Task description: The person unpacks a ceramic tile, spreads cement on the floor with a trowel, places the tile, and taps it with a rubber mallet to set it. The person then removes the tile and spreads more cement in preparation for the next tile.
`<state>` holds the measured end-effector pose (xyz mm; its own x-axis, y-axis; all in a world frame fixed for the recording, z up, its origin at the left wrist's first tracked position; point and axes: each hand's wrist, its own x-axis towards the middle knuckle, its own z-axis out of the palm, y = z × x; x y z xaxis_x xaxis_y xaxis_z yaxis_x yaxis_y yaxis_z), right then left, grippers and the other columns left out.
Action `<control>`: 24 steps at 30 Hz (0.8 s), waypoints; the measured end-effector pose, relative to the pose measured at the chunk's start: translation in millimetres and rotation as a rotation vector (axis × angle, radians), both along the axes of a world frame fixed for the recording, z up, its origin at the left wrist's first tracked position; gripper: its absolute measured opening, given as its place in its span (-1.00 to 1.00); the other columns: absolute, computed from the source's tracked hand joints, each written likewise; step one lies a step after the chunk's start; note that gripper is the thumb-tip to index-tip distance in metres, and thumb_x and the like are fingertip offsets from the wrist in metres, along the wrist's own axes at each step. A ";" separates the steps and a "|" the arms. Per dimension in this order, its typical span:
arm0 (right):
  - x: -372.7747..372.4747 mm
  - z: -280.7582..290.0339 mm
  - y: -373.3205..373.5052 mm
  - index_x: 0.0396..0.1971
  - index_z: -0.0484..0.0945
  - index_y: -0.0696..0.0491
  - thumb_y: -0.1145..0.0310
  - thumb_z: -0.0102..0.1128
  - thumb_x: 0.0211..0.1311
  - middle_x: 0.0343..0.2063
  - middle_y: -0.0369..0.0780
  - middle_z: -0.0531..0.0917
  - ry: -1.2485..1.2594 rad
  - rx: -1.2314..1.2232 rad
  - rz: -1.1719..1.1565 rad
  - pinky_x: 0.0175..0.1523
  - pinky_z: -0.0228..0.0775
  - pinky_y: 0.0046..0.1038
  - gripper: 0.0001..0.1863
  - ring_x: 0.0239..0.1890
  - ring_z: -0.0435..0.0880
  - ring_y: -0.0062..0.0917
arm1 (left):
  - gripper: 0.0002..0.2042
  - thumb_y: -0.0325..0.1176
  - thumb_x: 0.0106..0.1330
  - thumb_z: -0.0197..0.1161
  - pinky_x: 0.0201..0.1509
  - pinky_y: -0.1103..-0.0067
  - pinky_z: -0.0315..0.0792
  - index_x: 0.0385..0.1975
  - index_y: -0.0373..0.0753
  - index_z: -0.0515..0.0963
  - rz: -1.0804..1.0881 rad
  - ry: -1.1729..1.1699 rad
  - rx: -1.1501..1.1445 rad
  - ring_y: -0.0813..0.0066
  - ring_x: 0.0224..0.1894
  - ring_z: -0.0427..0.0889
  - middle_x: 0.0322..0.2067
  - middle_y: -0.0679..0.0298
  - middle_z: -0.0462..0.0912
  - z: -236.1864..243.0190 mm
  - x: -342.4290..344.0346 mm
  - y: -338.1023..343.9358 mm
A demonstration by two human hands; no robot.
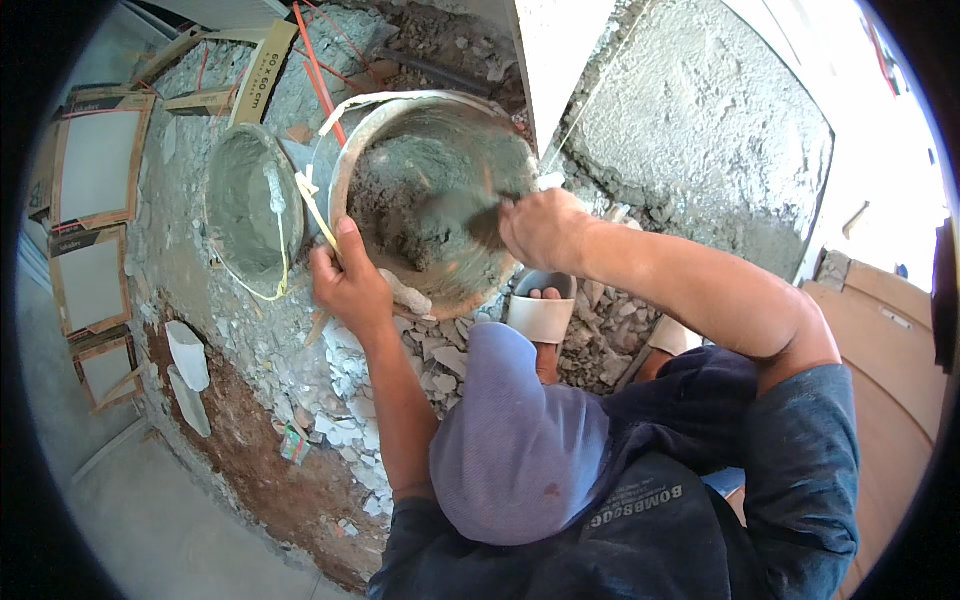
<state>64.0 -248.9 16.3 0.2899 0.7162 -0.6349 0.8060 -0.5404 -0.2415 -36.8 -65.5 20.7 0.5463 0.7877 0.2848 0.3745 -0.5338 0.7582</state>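
A large round bucket (345, 165) stands tilted before me, its inside smeared with wet grey mortar (400, 180). My left hand (352, 280) is closed on its near left rim. At the opposite side, my right hand (545, 230) reaches into the bucket, its fingers wrapped round a trowel (487, 227); the handle is hidden in the fist. Motion blurs the trowel's dark blade, which is in the mortar. A second, smaller bucket (240, 215), coated with grey mortar, sits to the left with a light cord handle hanging over its side.
Broken rubble (600, 340) surrounds my sandalled feet. Tile boxes (95, 165) lean along the left edge, and a cardboard strip (263, 72) lies behind the small bucket. Wet mortar bed (700, 110) spreads at the far right, beside a white panel (555, 50). A wooden door (880, 340) is at right.
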 end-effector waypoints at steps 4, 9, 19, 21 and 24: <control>28.3 -16.0 19.1 0.19 0.29 0.31 0.29 -0.13 0.41 -0.12 -0.15 0.69 -0.353 -0.027 -0.032 -0.17 0.57 -0.40 -0.52 -0.14 0.70 -0.45 | -0.60 -0.08 0.29 0.29 -0.48 0.46 0.33 -0.55 -0.34 0.49 -0.029 0.033 0.057 0.45 -0.59 0.42 -0.64 0.23 0.51 -9.0 -6.8 -1.3; -6.9 -54.3 36.1 -0.13 0.69 -0.05 0.32 0.13 0.25 -0.04 -0.27 0.67 0.096 -0.152 -0.132 -0.08 0.57 -0.34 -0.75 0.02 0.65 -0.38 | -0.64 -0.12 0.28 0.31 -0.43 0.46 0.37 -0.48 -0.36 0.56 -0.032 -0.029 0.104 0.42 -0.52 0.49 -0.57 0.17 0.58 -29.4 -20.4 6.5; -25.2 -58.7 -16.1 -0.08 0.59 0.21 0.17 0.15 0.16 -0.28 -0.03 0.68 0.663 0.387 -0.293 -0.07 0.51 -0.27 -0.56 -0.10 0.67 -0.28 | -0.50 0.03 0.37 0.15 -0.24 0.35 0.42 -0.43 -0.43 0.54 0.108 0.133 0.053 0.24 -0.37 0.50 -0.46 0.03 0.55 -30.3 -35.4 32.9; -17.4 -48.7 -45.7 -0.14 0.58 0.23 0.14 0.15 0.13 -0.31 -0.04 0.68 0.861 0.440 -0.350 -0.07 0.45 -0.27 -0.54 -0.16 0.64 -0.28 | -0.45 0.09 0.35 0.12 -0.17 0.32 0.41 -0.40 -0.44 0.54 0.172 0.162 0.078 0.20 -0.32 0.49 -0.41 -0.02 0.54 -32.0 -34.1 44.9; -7.6 -20.3 -113.5 -0.29 0.57 0.20 0.14 0.18 0.10 -0.44 -0.11 0.65 0.891 0.474 -0.379 -0.20 0.45 -0.29 -0.61 -0.34 0.63 -0.35 | -0.44 0.11 0.33 0.13 -0.16 0.32 0.41 -0.37 -0.44 0.54 0.190 0.147 -0.060 0.21 -0.31 0.49 -0.37 -0.02 0.54 -31.6 -33.4 55.2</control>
<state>56.4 -362.4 -4.0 0.1152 0.9055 -0.4085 0.0368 -0.4148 -0.9092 -70.2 -10.3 -10.9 0.4190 0.8933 0.1625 0.5722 -0.3987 0.7167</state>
